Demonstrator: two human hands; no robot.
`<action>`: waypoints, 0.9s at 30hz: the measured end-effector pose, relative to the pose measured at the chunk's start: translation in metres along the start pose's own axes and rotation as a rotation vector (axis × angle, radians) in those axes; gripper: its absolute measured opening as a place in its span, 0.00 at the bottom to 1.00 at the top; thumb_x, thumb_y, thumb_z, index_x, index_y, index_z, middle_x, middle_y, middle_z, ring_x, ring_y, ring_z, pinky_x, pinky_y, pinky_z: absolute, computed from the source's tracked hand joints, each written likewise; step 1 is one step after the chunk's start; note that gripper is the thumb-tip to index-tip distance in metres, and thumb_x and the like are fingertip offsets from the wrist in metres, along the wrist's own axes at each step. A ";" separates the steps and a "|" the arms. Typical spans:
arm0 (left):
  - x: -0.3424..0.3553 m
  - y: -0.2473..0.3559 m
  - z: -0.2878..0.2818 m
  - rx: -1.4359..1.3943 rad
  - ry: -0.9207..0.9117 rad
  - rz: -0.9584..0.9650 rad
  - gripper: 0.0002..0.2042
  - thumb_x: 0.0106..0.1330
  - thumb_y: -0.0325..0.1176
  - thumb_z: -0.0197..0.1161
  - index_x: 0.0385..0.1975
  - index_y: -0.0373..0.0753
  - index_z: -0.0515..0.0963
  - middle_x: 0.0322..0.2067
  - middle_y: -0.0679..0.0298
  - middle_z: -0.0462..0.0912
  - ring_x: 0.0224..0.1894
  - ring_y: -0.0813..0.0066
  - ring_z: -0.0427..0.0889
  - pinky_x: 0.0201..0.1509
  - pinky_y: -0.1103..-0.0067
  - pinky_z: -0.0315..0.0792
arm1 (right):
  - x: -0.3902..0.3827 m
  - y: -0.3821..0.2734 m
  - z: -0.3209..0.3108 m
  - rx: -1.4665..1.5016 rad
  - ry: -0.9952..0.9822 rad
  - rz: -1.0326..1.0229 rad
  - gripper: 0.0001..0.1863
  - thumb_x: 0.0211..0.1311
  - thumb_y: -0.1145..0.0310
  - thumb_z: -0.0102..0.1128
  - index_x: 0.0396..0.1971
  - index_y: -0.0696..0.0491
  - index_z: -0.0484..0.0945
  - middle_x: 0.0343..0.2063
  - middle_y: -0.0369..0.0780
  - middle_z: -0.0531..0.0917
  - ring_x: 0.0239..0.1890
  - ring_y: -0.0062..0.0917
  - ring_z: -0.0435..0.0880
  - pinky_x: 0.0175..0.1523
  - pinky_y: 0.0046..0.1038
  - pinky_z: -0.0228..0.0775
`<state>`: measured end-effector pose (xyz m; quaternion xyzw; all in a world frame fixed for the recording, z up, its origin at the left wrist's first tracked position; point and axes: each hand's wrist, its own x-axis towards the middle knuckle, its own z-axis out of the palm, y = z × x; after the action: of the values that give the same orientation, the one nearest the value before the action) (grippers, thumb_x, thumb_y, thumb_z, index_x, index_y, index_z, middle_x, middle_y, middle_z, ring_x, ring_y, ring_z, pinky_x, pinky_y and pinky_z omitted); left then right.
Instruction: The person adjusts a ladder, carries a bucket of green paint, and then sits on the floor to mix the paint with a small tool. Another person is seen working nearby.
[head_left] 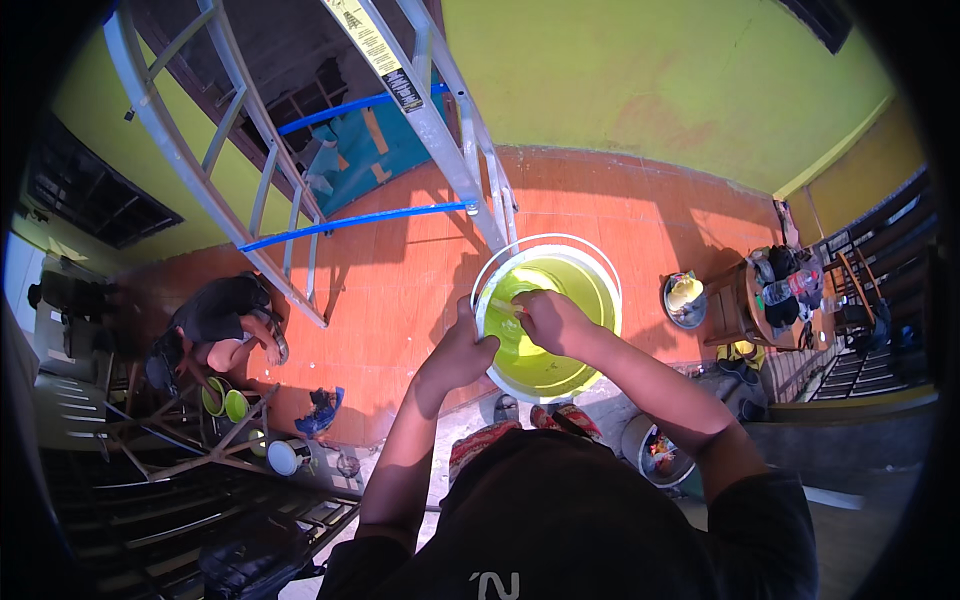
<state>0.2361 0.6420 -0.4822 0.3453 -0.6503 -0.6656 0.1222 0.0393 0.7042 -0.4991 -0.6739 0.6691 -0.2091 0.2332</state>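
The left hand (462, 352) grasps the edge of a round white bucket (594, 288), the thumb lying over the rim. The right hand (548, 318) is clenched inside it around a pale narrow piece (507, 306), whose kind I cannot tell. The bucket is directly before the person's body and contains glossy yellow-green liquid (560, 373). Beyond are smooth orange tiles (400, 285) and a metal ladder (440, 150) with flat blue crosspieces.
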 end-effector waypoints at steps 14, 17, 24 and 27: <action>0.022 0.014 0.041 0.192 0.144 -0.115 0.30 0.63 0.25 0.52 0.61 0.26 0.44 0.43 0.40 0.75 0.39 0.55 0.85 0.29 0.72 0.85 | -0.022 0.023 -0.024 0.022 -0.354 -0.149 0.13 0.60 0.67 0.56 0.37 0.61 0.81 0.30 0.55 0.83 0.37 0.49 0.83 0.45 0.43 0.75; 0.004 0.035 0.065 -0.040 0.160 -0.206 0.31 0.64 0.26 0.52 0.61 0.25 0.43 0.43 0.37 0.75 0.37 0.54 0.85 0.28 0.72 0.84 | -0.004 0.034 -0.035 0.167 -0.188 -0.160 0.13 0.59 0.69 0.56 0.39 0.61 0.80 0.29 0.55 0.83 0.36 0.49 0.83 0.44 0.44 0.74; -0.010 0.049 0.105 -0.112 0.373 -0.341 0.31 0.67 0.28 0.51 0.62 0.23 0.41 0.44 0.35 0.74 0.33 0.55 0.85 0.27 0.73 0.83 | 0.010 0.081 -0.057 -0.198 -0.301 -0.190 0.12 0.58 0.68 0.57 0.37 0.60 0.81 0.29 0.54 0.83 0.35 0.47 0.84 0.45 0.43 0.75; -0.010 0.043 0.123 -0.167 0.489 -0.329 0.32 0.68 0.29 0.52 0.62 0.24 0.39 0.47 0.33 0.72 0.34 0.55 0.85 0.27 0.73 0.84 | 0.004 0.092 -0.063 -0.199 -0.458 -0.237 0.13 0.54 0.65 0.60 0.33 0.60 0.82 0.28 0.53 0.83 0.33 0.46 0.84 0.43 0.43 0.76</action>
<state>0.1549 0.7386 -0.4489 0.5848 -0.4797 -0.6248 0.1936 -0.0721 0.6987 -0.5037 -0.7969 0.5326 -0.0106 0.2849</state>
